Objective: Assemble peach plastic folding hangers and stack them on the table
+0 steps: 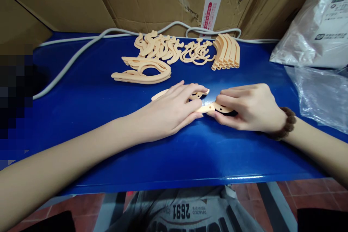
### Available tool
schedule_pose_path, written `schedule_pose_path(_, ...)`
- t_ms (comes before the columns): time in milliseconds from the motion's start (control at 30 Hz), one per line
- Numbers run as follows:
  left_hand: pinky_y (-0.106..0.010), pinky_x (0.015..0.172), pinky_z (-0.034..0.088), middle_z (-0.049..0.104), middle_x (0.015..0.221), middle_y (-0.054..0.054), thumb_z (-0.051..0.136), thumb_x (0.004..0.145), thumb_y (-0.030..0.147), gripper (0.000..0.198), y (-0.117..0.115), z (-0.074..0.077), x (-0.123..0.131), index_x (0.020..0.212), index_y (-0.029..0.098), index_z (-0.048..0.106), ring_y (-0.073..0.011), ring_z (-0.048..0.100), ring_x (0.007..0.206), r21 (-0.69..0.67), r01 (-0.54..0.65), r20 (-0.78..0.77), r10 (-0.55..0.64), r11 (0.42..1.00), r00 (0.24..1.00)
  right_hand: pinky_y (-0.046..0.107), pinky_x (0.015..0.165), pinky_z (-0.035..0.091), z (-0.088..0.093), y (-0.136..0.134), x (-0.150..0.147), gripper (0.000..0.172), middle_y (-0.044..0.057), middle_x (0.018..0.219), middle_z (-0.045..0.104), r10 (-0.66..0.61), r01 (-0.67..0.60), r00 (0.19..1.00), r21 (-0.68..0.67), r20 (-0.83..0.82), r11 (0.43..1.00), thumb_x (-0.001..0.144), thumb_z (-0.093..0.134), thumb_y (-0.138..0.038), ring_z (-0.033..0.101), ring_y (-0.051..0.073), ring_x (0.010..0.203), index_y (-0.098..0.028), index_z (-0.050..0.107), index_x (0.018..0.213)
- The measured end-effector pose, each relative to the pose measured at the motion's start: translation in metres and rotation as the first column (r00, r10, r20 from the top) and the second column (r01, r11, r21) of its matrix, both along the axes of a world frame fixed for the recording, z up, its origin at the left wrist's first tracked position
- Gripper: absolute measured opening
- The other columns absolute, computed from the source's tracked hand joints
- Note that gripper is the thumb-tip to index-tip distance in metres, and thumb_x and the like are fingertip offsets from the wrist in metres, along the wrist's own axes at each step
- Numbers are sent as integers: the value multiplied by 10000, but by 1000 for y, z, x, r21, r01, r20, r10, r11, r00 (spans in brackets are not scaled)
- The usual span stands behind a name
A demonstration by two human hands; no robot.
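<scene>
My left hand (179, 107) lies over a beige plastic hanger part (206, 108), its thumb and index finger closed on it and the other fingers stretched across it. My right hand (246, 107) pinches another beige hanger piece (221, 108) with small holes. The ends of the two pieces meet between my hands; whether they are joined I cannot tell. Much of both is hidden under my fingers. A rounded beige end (160, 95) shows beyond my left hand. Behind it lies a stack of hanger frames (141, 77).
Toward the back of the blue table (163, 163) lie piles of curved pieces (159, 45), hooks (195, 52) and hanger arms (226, 52). A white cable (78, 56) runs behind them, before cardboard boxes (163, 3). Plastic bags (312, 29) stand at the right.
</scene>
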State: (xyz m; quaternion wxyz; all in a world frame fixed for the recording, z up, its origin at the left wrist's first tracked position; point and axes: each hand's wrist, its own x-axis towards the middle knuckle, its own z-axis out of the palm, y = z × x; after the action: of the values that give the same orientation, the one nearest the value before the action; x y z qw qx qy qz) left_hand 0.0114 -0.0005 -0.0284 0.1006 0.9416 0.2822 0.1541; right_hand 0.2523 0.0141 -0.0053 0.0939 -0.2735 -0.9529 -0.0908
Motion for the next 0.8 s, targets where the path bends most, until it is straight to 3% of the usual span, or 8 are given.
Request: schedule_pose_path(800, -545, 1209, 294, 468, 1430, -155, 403, 1037, 255, 219, -2, 4, 2, 1044, 124, 579, -267, 464, 1341, -48, -21, 41, 23, 999, 999, 299, 525, 203, 1, -5, -1, 389, -24, 566, 506, 16, -14, 999, 43, -51, 999, 946, 548, -459, 501, 107, 523, -178, 532, 677)
